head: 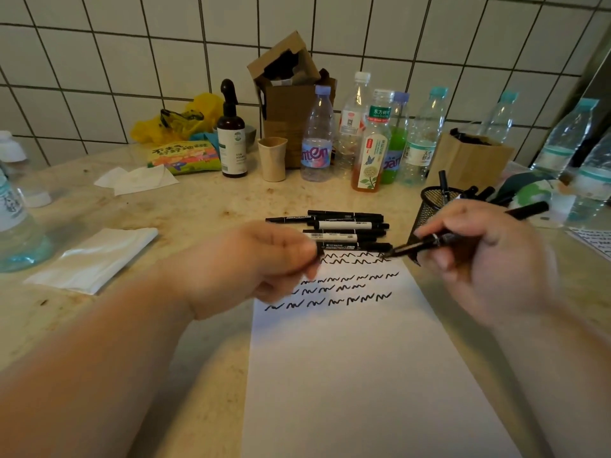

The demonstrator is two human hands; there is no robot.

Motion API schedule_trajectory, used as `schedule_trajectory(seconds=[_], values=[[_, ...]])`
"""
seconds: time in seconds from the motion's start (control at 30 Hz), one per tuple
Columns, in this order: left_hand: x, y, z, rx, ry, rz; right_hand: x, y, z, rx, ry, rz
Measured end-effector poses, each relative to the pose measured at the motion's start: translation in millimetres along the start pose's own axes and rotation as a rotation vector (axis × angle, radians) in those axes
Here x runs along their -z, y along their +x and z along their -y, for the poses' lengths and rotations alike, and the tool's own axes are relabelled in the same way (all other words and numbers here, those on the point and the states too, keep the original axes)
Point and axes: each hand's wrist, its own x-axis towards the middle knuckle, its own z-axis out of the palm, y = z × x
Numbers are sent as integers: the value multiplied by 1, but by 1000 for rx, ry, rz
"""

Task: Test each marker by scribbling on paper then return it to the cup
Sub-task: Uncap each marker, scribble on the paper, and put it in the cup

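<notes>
Beige marbled worktop vs white tiled wall; bottles, box at back. Paper w/ zigzags in front, markers just beyond it, mesh cup to the right. Right hand pinches marker, tip at paper's top. Left hand curled, blurred; can't tell if holding anything.
</notes>
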Motion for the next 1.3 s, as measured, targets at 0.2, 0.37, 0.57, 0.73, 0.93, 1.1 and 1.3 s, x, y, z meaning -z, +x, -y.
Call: schedule_trajectory(seconds=[0.2, 0.37, 0.57, 0.73, 0.93, 1.1, 1.3], values=[[-9, 13, 13, 48, 647, -438, -6, -1, 27, -168, -494, -66], [-14, 10, 10, 52, 849, -396, 6, -2, 31, -247, -642, -98], [-15, 16, 17, 65, 920, -403, 21, -8, -10, -275, -634, -239], [-16, 18, 21, 82, 997, -388, 25, -5, -18, -239, -692, -234], [-16, 21, 27, 122, 1003, -401, 29, -4, -24, -211, -748, -206], [-16, 21, 29, 120, 986, -424, 31, -3, -25, -228, -793, -172], [-15, 21, 30, 126, 995, -433, 32, -3, -24, -226, -841, -172]])
